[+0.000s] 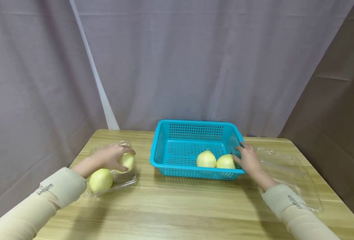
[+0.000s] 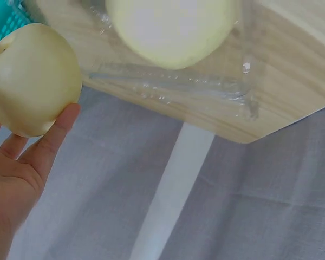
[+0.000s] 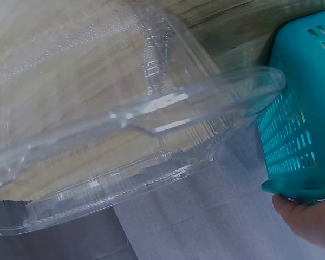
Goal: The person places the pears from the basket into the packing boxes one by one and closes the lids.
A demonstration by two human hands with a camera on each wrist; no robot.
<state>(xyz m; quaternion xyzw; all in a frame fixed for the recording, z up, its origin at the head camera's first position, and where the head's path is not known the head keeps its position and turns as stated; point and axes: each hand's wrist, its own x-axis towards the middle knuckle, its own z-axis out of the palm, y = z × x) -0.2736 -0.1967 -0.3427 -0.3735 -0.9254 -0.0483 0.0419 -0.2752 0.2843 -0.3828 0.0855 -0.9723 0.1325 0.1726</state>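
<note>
My left hand (image 1: 111, 156) grips a pale yellow pear (image 1: 128, 161) over a clear plastic tray (image 1: 131, 181). In the left wrist view, fingers curl round this pear (image 2: 40, 81). A second pear (image 1: 101, 180) sits in the tray close by. My right hand (image 1: 249, 160) reaches over the right rim of a blue plastic basket (image 1: 181, 168), fingers and thumb spread apart. Its thumb is right at a pear (image 1: 226, 162) inside, next to another pear (image 1: 206, 159). In the right wrist view, the basket wall hides most of its fingers.
A clear plastic container (image 1: 297, 180) lies on the right of the wooden table (image 1: 164, 213), beside my right forearm. Grey curtains (image 1: 195, 66) hang behind the table's back edge.
</note>
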